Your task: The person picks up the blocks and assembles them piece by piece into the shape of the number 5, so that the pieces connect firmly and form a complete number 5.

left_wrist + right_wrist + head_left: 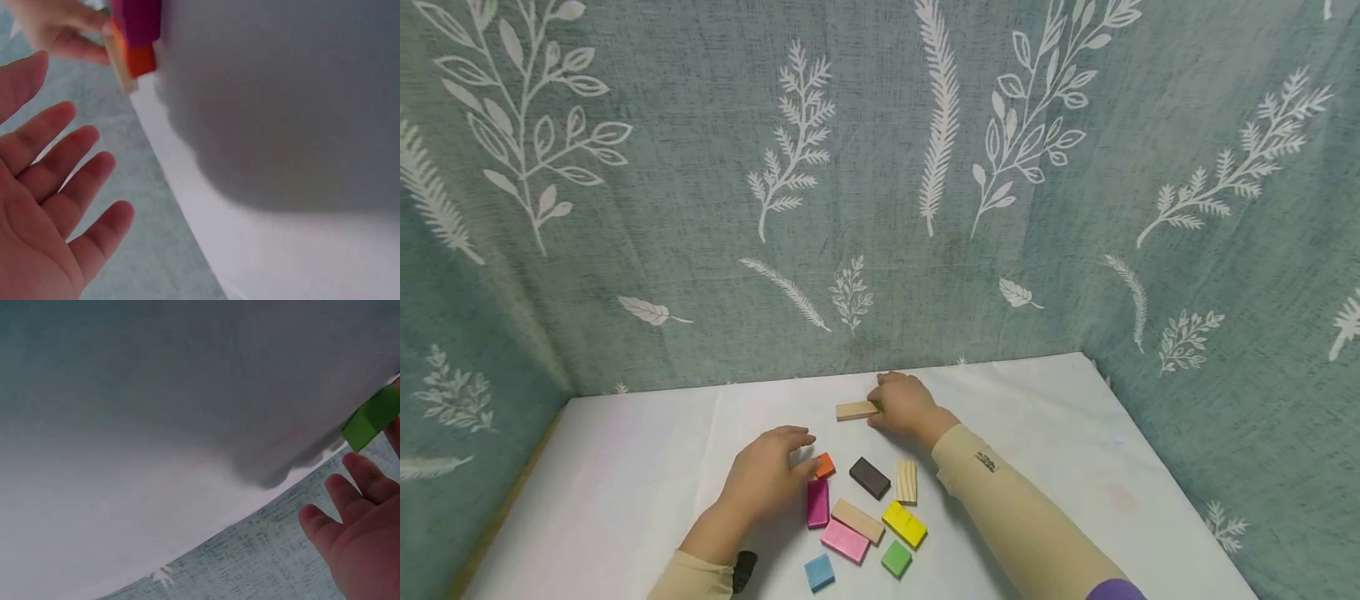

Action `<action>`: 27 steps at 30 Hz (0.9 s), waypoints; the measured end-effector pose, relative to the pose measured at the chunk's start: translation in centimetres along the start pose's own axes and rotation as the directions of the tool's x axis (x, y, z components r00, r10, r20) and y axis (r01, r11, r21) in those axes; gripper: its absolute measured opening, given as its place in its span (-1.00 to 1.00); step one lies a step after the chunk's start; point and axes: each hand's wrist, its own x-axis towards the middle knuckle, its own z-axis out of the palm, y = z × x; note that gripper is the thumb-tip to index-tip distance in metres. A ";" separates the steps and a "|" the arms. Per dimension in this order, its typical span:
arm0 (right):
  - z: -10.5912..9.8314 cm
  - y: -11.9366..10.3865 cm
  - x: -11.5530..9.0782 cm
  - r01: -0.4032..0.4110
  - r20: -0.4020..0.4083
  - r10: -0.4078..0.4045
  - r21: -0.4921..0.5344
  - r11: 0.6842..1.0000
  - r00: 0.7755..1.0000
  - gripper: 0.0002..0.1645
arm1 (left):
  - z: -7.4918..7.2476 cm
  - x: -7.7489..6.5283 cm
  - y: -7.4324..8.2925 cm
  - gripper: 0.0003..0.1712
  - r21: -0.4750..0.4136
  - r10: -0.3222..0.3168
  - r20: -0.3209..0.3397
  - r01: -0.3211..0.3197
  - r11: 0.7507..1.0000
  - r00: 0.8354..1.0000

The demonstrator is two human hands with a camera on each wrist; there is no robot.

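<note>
At the back of the table, my right hand (906, 406) pinches a green block (372, 420) between thumb and fingers. Most of that block is hidden by the hand in the head view. It is right at the end of a plain wooden block (855, 411) lying on the table. My left hand (767, 473) hovers with loosely spread fingers and holds nothing. Its fingertips come close to a small orange block (825, 466); a magenta block (817, 503) lies just in front of that one.
Nearer the front lie a dark brown block (870, 478), a striped wooden block (906, 482), a yellow block (905, 524), another plain block (858, 522), a pink block (845, 542), a second green block (897, 559) and a blue block (819, 572). A leaf-patterned curtain (880, 208) rises behind the white tabletop (1045, 417).
</note>
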 end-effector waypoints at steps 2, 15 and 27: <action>0.0 0.2 0.0 -0.002 -0.004 0.002 0.000 1.000 1.000 -0.55 | -0.5 -0.4 -0.3 -0.60 0.002 -0.024 -0.006 0.024 1.000 1.000; 0.4 1.4 -0.1 0.030 0.002 -0.030 0.056 0.998 1.000 -0.58 | 0.3 -0.7 -0.7 -0.49 0.043 -0.049 0.125 0.044 0.998 0.991; -0.1 2.5 -0.2 -0.046 -0.010 0.048 0.136 0.990 0.999 -0.17 | 1.2 3.4 -0.3 -0.36 0.059 -0.068 0.143 0.060 0.996 0.987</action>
